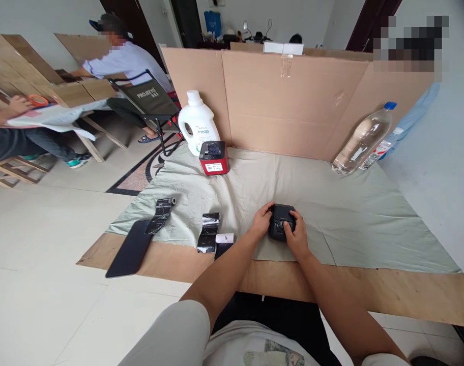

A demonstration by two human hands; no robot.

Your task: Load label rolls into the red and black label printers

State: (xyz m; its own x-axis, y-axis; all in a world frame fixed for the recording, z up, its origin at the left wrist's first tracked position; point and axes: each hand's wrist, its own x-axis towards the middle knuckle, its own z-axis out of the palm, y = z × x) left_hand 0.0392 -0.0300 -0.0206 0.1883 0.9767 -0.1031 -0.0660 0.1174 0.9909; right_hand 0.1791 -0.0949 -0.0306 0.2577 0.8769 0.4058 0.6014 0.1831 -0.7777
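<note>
A small black box-shaped device [282,210] with rounded corners lies on the pale cloth in front of me. A small panel or window shows on its upper face; what kind of device it is I cannot make out for sure. My left hand [261,221] grips its left side, fingers curled along the edge. From the right, my right hand [299,237] holds it, thumb on the top face by the small panel and fingers round the far right corner. The device's underside is hidden.
Left of my arms lie a glossy black strip [207,240], a white-and-black roll [225,239], another black roll [162,216] and a dark flat slab [128,249]. Behind stand a red-black box-shaped device [217,166], a white jug [201,122], a leaning water bottle [364,137] and a cardboard screen [270,101].
</note>
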